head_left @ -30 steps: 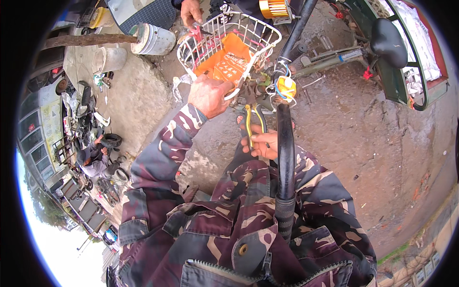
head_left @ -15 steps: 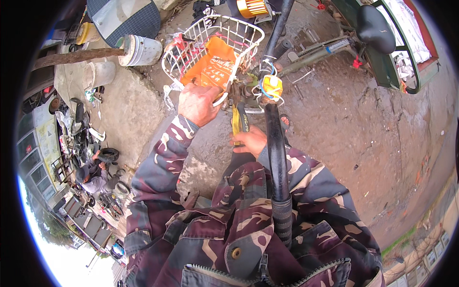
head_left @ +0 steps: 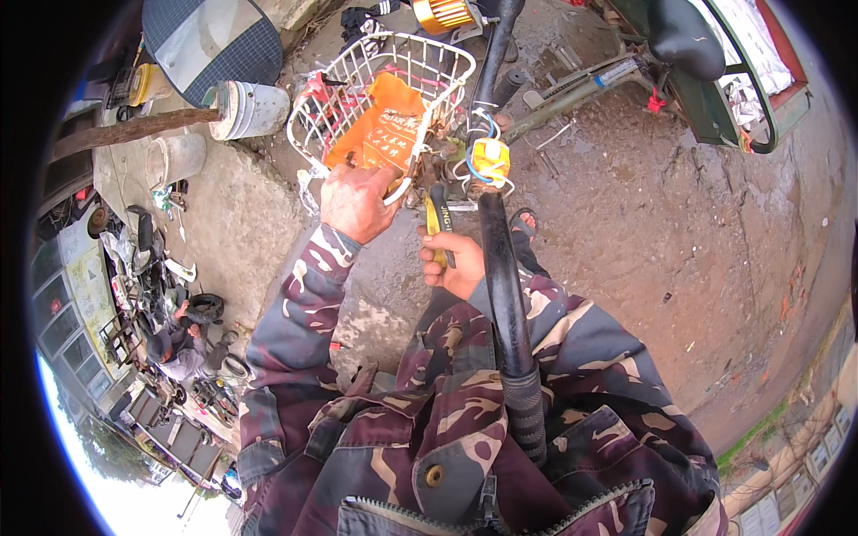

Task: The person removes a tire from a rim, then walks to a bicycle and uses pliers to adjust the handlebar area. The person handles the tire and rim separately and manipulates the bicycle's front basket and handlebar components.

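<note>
My left hand (head_left: 357, 204) has its fingers wrapped round the near edge of a white wire basket (head_left: 319, 71), which holds a printed orange bag or sheet (head_left: 384, 121). Just right of it, below the basket, my right hand (head_left: 454, 266) grips yellow-and-black pliers (head_left: 438, 210), their handles pressed together and their jaws pointed up at a joint under the basket; the jaw tips are hard to make out. Beside my right hand runs a black tube handlebar (head_left: 502, 286), with a yellow box (head_left: 491, 163) and loose blue and white wires at its bend.
A green cart with a black saddle (head_left: 679, 49) stands at upper right. White buckets (head_left: 250, 112), a wooden pole (head_left: 134, 129) and an orange finned part (head_left: 442, 16) lie beyond the basket. A co-worker (head_left: 179, 348) sits at left among tyres and parts. A sandalled foot (head_left: 523, 223) shows beside the handlebar.
The pliers' spread handles have closed and tilted under my right fingers. Another person's hand at the basket's far side has gone from view. The whole scene has shifted left and slightly up.
</note>
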Tool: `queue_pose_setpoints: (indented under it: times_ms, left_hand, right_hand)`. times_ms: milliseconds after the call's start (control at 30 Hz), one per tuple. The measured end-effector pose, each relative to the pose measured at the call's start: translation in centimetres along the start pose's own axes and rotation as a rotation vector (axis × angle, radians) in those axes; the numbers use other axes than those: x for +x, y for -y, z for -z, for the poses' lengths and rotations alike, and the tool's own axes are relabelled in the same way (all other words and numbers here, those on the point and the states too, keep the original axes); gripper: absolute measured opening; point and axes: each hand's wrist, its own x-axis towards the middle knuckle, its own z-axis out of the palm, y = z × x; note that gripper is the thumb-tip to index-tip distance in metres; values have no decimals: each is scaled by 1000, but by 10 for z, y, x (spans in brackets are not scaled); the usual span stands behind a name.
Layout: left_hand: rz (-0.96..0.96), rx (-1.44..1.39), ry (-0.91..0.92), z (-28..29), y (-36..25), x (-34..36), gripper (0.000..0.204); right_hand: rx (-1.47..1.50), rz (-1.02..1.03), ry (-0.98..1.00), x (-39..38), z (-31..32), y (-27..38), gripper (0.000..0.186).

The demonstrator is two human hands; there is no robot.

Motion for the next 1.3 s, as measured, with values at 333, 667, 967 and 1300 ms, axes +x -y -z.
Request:
queue_pose_setpoints:
  times_ms: [333, 667, 967, 1300]
  left_hand:
    - [1, 19, 46, 0, 3, -1, 21]
    - [113, -420, -254, 20, -68, -37, 48]
    - [1081, -1602, 186, -131, -49, -49, 44]
    - [1281, -1631, 194, -111, -59, -9, 28]
  right_hand:
    - [-1280, 484, -604, 7, 8, -15, 57]
    - [-1335, 422, -718, -2, -12, -21, 70]
    - [-1294, 332, -646, 8, 5, -18, 81]
    - [-1391, 501, -443, -16, 1, -10, 83]
